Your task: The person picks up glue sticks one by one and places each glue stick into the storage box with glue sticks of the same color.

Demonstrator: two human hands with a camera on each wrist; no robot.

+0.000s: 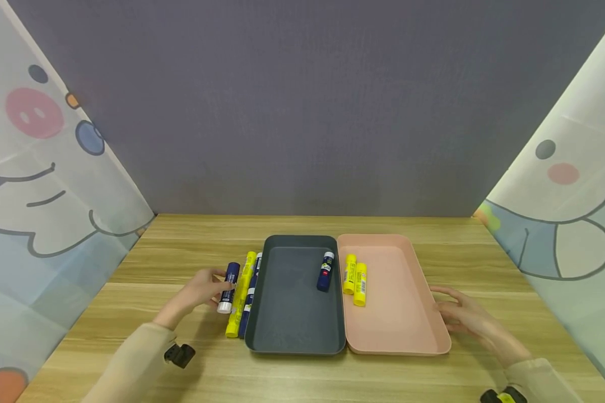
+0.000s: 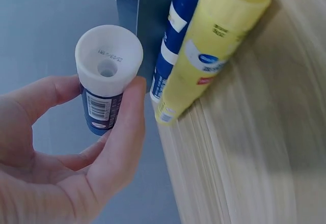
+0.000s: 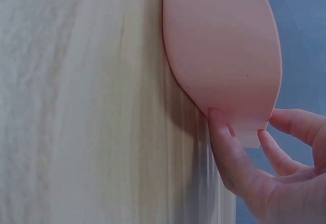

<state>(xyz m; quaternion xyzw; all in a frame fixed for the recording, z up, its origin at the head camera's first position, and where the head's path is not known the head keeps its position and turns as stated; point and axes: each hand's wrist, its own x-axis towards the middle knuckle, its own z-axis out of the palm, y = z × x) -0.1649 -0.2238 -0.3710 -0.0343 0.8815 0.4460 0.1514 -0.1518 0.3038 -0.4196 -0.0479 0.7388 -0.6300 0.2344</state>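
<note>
Head view: landmark is the dark grey rectangular tray with raised walls (image 1: 292,308), on a light wood-grain counter (image 1: 222,380). Left of the tray, left hand (image 1: 201,288) has its grip closed on a dark blue cylindrical tube with a white end (image 1: 229,288), fingers and thumb pinching it, white end toward the person. Between that tube and the tray: a line of bright yellow cylindrical tubes (image 1: 240,296), then a line of dark blue and white cylindrical tubes (image 1: 250,296) right along the tray's left wall; exact count unclear. Inside the tray, near its right wall, one navy tube with a white tip (image 1: 325,272). Right of the tray, edges about touching, a pale pink rectangular tray (image 1: 398,308); in it, on the side nearest the grey one, two short yellow tubes (image 1: 360,284) side by side. Right hand (image 1: 461,313) at the pink tray's far side from the grey one.

Left wrist view: held tube off the counter, white end facing camera, round recess, small print, barcode on label. Yellow and blue lines lie beside the grey tray's wall.

Right wrist view: right grip loose, fingers extended, fingertips touching the pink tray's outer wall and rim.
</note>
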